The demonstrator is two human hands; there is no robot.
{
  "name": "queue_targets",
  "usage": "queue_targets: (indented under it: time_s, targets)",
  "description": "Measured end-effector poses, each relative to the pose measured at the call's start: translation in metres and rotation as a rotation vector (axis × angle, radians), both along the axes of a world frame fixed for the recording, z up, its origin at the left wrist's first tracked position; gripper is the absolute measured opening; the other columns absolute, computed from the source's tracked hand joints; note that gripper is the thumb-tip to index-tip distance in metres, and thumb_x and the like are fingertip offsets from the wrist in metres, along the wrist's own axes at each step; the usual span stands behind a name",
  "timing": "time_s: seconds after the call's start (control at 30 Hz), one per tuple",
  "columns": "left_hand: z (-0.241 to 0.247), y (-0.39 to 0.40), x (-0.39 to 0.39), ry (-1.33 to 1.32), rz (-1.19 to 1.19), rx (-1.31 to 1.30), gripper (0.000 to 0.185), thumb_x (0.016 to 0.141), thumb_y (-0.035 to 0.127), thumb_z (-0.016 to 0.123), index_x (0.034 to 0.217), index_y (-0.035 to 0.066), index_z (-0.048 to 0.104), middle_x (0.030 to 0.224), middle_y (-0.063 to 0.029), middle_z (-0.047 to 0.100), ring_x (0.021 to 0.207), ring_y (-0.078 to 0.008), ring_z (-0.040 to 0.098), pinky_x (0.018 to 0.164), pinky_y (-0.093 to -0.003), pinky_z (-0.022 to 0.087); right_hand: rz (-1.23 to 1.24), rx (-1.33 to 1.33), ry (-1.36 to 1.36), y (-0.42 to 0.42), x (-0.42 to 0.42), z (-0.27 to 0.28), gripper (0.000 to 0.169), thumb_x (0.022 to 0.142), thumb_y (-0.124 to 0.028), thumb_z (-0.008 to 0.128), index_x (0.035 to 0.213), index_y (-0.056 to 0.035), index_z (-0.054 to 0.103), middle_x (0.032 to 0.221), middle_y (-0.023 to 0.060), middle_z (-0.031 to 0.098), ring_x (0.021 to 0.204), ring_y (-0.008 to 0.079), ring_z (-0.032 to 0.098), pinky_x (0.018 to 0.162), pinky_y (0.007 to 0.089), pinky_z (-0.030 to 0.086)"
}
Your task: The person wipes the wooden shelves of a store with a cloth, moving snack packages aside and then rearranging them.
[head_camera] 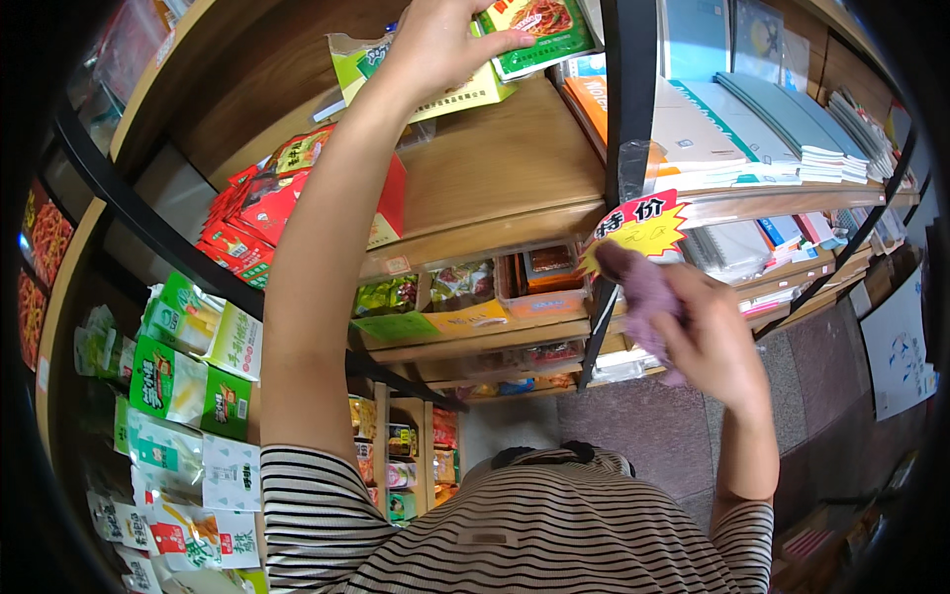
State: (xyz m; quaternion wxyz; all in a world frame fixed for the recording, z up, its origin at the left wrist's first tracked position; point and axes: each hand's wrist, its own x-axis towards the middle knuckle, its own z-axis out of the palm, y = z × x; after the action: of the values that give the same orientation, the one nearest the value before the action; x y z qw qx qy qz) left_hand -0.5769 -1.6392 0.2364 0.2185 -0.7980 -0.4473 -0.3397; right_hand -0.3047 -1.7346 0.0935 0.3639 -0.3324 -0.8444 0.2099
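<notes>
My left hand (445,52) reaches up over the wooden shelf (505,148), its thumb on the lower edge of a green food packet (545,37); its fingers are cut off by the top of the view. Under that packet lies a yellow-green printed box (475,96). A crumpled purple cloth (649,304) is held in my right hand (705,327), beside the black metal upright. Part of the cloth, dark at its end, covers some of a red and yellow price sign (646,226) fixed near the upright.
Red snack packets (260,200) stand left on the same shelf. Notebooks (705,134) fill the shelves right of the black upright (627,89). Below are open boxes of small wrapped snacks (460,286). Green and white snack bags (178,386) line the left side. Tiled floor (631,416) shows below.
</notes>
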Motion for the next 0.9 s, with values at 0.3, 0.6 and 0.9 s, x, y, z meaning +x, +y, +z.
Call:
queue_targets:
  time_s: [0.3,0.6,0.9]
  targets:
    - [0.014,0.017,-0.008,-0.024,-0.046,0.033,0.037,0.070,0.036,0.071,0.068,0.001,0.060,0.074,-0.0222,0.058,0.071,-0.0337,0.057,0.065,-0.0386,0.044,-0.594,0.015,-0.461,0.152,-0.188,-0.018,0.051,0.087,-0.028,0.040,0.129,0.0004,0.038,0.130,0.0130,0.041,0.118,0.0271,0.041,0.082,0.0466,0.046]
    - [0.012,0.034,-0.020,0.050,-0.062,0.167,0.045,0.065,0.037,0.075,0.078,-0.004,0.063,0.071,-0.0196,0.055,0.067,-0.0332,0.054,0.062,-0.0406,0.042,-0.570,-0.256,-0.330,0.318,-0.244,0.009,0.052,0.089,-0.042,0.034,0.132,-0.0141,0.039,0.135,0.0057,0.039,0.125,0.0239,0.034,0.087,0.0478,0.042]
    - [0.007,0.048,-0.016,-0.014,-0.073,0.138,0.045,0.064,0.038,0.076,0.078,-0.002,0.063,0.068,-0.0195,0.055,0.064,-0.0331,0.054,0.061,-0.0414,0.042,-0.539,0.008,-0.187,0.297,-0.290,0.031,0.054,0.088,-0.045,0.031,0.133,-0.0170,0.038,0.136,0.0074,0.038,0.126,0.0236,0.035,0.096,0.0415,0.034]
